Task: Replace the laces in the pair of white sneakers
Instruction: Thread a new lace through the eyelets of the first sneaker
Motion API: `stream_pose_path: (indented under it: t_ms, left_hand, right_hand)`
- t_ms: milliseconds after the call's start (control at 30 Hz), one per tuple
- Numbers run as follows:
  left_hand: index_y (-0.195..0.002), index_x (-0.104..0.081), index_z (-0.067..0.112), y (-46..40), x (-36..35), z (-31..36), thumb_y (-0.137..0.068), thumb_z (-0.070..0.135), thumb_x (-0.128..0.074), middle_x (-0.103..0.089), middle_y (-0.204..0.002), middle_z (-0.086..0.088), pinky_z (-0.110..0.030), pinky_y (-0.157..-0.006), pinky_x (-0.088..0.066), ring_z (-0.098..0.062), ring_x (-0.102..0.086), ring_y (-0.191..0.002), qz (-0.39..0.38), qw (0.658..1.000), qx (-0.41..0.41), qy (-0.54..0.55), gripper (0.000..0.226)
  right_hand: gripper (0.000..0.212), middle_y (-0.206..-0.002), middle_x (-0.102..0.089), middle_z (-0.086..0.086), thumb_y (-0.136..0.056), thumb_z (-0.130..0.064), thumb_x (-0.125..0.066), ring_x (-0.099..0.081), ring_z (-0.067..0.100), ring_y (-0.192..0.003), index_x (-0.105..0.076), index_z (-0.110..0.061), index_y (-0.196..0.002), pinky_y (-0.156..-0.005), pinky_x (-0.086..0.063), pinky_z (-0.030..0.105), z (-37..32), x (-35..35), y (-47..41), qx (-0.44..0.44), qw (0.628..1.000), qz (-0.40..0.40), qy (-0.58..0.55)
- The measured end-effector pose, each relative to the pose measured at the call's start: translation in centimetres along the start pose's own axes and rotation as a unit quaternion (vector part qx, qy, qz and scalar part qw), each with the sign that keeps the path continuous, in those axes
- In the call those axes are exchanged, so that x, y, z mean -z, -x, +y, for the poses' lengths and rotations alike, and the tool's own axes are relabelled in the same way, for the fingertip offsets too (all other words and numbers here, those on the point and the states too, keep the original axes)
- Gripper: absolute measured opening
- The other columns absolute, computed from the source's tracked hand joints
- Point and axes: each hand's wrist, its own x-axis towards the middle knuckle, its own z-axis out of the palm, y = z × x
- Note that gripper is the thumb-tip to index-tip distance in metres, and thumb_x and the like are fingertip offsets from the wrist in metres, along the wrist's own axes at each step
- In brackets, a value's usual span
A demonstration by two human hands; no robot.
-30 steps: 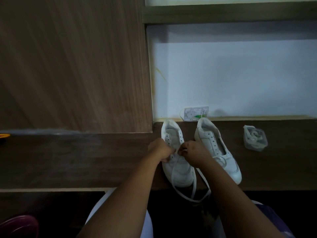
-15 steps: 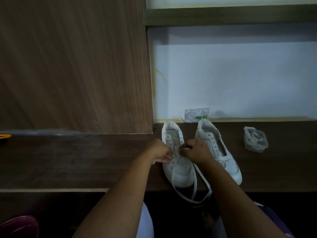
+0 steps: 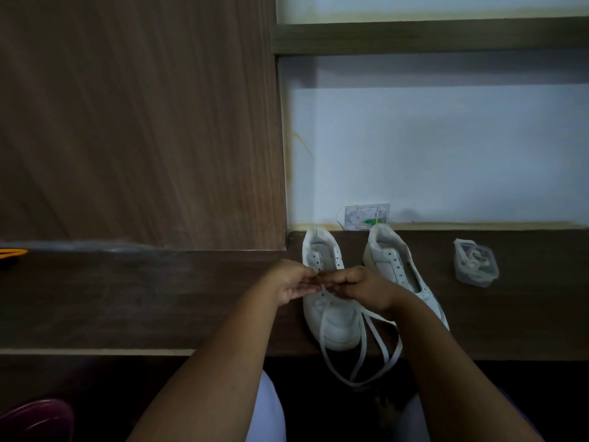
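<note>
At the far left edge a strip of something orange (image 3: 12, 252) lies on the dark wooden worktop (image 3: 127, 298), and low in the corner sits a dark red rounded object (image 3: 35, 421) I cannot make out further. A tall wood-grain panel (image 3: 137, 122) rises behind the worktop's left part. My left hand (image 3: 291, 283) reaches in over the left sneaker (image 3: 328, 301), its fingers curled, and its grip meets my right hand (image 3: 358, 287) over the eyelet rows; both seem to pinch the white lace (image 3: 360, 362) there, though exactly what each fingertip holds is too small to tell. The left sneaker stands on the worktop with its heel toward the wall and its toe toward me. From under my hands the lace runs down past the toe, over the worktop's front edge, and hangs in a loose loop between my forearms. Just beside it to the right stands the right sneaker (image 3: 392, 263), showing bare eyelets, its toe hidden behind my right forearm. Behind the pair, a small card with a green mark (image 3: 366, 216) leans against the pale wall (image 3: 446, 148). Well apart to the right lies a small clear packet (image 3: 475, 262) with something white coiled inside it.
</note>
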Motion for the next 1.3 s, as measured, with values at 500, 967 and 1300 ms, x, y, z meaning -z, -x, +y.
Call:
stream_pose_path:
  t_ms: [500, 967, 1300]
  left_hand:
    - [-0.103, -0.069, 0.001, 0.3, 1.7, -0.9, -0.093, 0.015, -0.062, -0.067, -0.097, -0.014, -0.031, -0.071, -0.051, -0.022, -0.062, -0.081, 0.068, 0.919, -0.074, -0.381, 0.019]
    - [-0.078, -0.067, 0.019, -1.6, -0.6, -2.4, -0.084, 0.012, -0.068, -0.072, -0.090, 0.001, -0.037, -0.084, -0.058, -0.016, -0.068, -0.088, 0.100, 0.907, -0.136, -0.386, 0.010]
    - [-0.104, -0.068, 0.012, -1.8, -1.5, -3.1, -0.091, 0.020, -0.060, -0.067, -0.104, -0.004, -0.034, -0.083, -0.056, -0.019, -0.063, -0.095, 0.095, 0.868, -0.134, -0.468, 0.017]
  right_hand:
    - [0.025, -0.090, -0.071, 0.001, -0.090, 0.002, -0.052, -0.069, 0.011, -0.067, -0.071, -0.013, -0.101, -0.066, -0.055, 0.021, 1.1, -0.6, -2.2, -0.075, 0.971, 0.193, 0.115]
    - [0.025, -0.096, -0.071, 0.011, -0.096, 0.001, -0.046, -0.061, 0.007, -0.075, -0.065, -0.001, -0.112, -0.061, -0.048, 0.007, 0.0, 1.1, -0.5, -0.091, 0.975, 0.201, -0.007]
    - [0.024, -0.102, -0.072, 0.004, -0.092, -0.007, -0.057, -0.063, 0.003, -0.083, -0.066, -0.011, -0.114, -0.062, -0.045, 0.006, 0.4, 0.6, -1.3, -0.077, 0.973, 0.180, 0.124]
